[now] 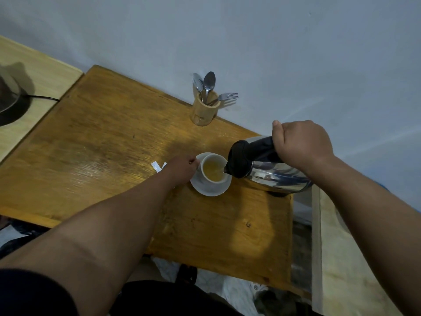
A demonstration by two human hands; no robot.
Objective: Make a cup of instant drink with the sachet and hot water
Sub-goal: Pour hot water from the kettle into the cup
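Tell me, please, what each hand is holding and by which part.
The right hand grips the kettle by its black top handle, tilted over the cup. The left hand steadies the cup at its side, on the saucer.

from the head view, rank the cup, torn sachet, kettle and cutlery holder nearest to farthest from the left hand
1. Cup: touching the left hand, on its right.
2. Torn sachet: just left of the hand.
3. Kettle: beyond the cup, right.
4. Cutlery holder: back by the wall.
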